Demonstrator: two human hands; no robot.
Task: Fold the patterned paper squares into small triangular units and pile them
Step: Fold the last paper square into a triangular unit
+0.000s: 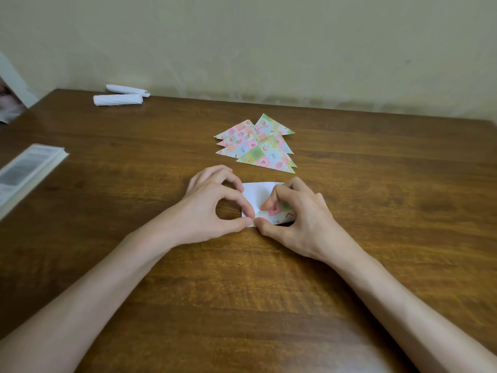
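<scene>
Left hand (pixel 215 201) and right hand (pixel 300 219) pinch the part-folded paper square (pixel 255 193) at the table's (pixel 390 238) middle. Risk: uneven thumb pressure could skew the crease, leaving a misshapen unit.

The print on the booklet (pixel 27 168) is too blurred to read.

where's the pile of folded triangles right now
In the head view, the pile of folded triangles lies just right of centre, beyond the left hand and right hand, which hold another paper.

The wooden table (pixel 376 251) carries patterned triangles (pixel 258 146), one part-folded paper (pixel 256 193), white rolls (pixel 118 99) and a book (pixel 27 170).
</scene>
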